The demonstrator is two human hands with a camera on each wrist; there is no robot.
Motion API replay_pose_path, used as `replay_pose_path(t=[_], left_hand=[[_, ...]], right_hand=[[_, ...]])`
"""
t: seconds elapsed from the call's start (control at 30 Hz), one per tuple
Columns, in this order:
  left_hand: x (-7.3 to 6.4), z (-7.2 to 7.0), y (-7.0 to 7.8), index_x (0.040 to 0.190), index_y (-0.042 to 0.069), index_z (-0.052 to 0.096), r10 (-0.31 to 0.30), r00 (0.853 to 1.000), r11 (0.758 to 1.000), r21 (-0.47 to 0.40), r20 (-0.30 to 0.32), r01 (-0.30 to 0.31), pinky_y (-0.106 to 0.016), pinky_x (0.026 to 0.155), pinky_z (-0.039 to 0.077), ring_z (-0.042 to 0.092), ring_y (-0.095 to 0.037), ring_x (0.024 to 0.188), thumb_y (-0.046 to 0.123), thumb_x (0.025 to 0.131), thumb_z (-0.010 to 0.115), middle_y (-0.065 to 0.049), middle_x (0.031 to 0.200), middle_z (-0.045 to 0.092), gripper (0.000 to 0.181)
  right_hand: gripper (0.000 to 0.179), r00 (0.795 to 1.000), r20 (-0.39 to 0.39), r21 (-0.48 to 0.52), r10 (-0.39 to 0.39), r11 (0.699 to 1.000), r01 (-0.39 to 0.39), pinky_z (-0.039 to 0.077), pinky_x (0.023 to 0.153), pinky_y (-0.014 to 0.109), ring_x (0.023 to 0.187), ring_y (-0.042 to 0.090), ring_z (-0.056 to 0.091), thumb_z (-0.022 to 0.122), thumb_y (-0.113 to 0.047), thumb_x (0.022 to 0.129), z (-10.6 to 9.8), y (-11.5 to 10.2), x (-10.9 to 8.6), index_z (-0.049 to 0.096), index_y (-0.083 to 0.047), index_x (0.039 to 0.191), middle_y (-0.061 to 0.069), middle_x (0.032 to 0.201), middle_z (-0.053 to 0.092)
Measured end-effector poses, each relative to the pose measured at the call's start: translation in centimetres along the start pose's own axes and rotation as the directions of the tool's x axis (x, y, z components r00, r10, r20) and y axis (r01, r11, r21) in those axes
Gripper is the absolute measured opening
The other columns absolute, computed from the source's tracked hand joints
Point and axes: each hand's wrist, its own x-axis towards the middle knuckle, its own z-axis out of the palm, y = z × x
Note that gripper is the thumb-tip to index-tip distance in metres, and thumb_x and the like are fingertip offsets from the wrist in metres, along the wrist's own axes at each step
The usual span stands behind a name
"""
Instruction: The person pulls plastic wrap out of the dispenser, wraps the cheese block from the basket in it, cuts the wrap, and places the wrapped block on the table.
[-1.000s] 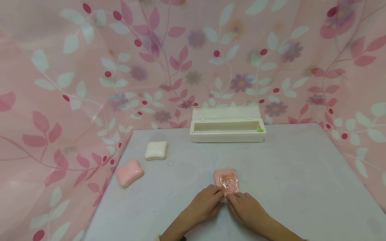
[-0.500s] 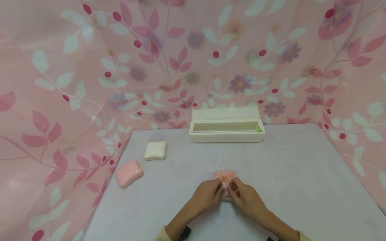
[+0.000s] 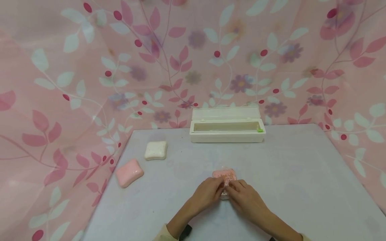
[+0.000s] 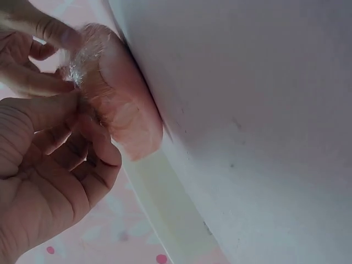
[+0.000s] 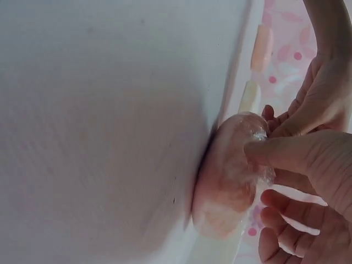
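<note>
Just beneath fingertips point(image 5: 256, 154) of both hands point(image 3: 206, 194): film-wrapped pink bar point(image 3: 224, 173).

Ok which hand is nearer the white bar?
Left. In the head view, the left hand is below and right of the white bar, at the left side of the wrapped pink bar; the right hand is farther right, at its right side.

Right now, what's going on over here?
A person's left hand and right hand both pinch at clear film on a pink soap-like bar resting on the table. Whether the film is going on or coming off, I can't tell. To the person's left lie a white bar and another pink bar; a long white box stands near the far edge, lid up.
</note>
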Motion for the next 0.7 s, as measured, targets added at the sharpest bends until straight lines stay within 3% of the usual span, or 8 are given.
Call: replay_pose_path(t=[0.1,0.2,0.4,0.7], left_hand=[[-0.2,-0.1,-0.1,0.093,0.015,0.065,0.019,1.000,0.997,0.081,-0.002,-0.019,-0.015,0.060,0.037,0.046,-0.006,0.070,0.015,0.090,0.071,0.007,0.083,0.053,0.007],[-0.4,0.0,-0.2,0.095,0.014,0.067,0.030,0.999,0.993,0.112,0.019,-0.032,-0.015,0.060,0.038,0.045,-0.006,0.071,0.016,0.089,0.073,0.005,0.088,0.053,0.009],[-0.5,0.4,-0.2,0.098,0.013,0.067,0.007,0.994,0.996,0.084,0.111,-0.017,-0.015,0.061,0.039,0.046,-0.005,0.071,0.017,0.093,0.069,0.004,0.090,0.054,0.007],[-0.1,0.7,-0.5,0.099,0.012,0.066,-0.022,0.987,0.997,0.076,0.156,0.010,-0.017,0.057,0.036,0.041,-0.006,0.069,0.021,0.095,0.067,0.004,0.087,0.048,0.010]], right_hand=[[0.029,0.998,0.043,-0.083,-0.034,0.996,0.037,0.046,0.061,0.035,0.093,0.025,0.056,0.079,-0.016,0.076,0.0,0.4,0.1,0.071,-0.012,0.103,0.005,0.103,0.062],[0.028,0.992,0.117,-0.101,-0.042,0.993,0.054,0.043,0.060,0.033,0.090,0.021,0.054,0.082,-0.018,0.075,-0.3,0.7,0.2,0.071,-0.013,0.100,0.000,0.098,0.059],[0.024,0.968,0.252,0.018,-0.010,1.000,0.006,0.041,0.058,0.026,0.088,0.018,0.053,0.079,-0.017,0.081,-0.5,1.1,0.2,0.074,-0.011,0.104,-0.003,0.099,0.058],[0.025,0.946,0.323,0.130,0.017,0.989,-0.063,0.051,0.071,0.032,0.094,0.019,0.055,0.072,-0.011,0.087,0.1,2.0,0.2,0.072,-0.007,0.112,0.001,0.108,0.062]])
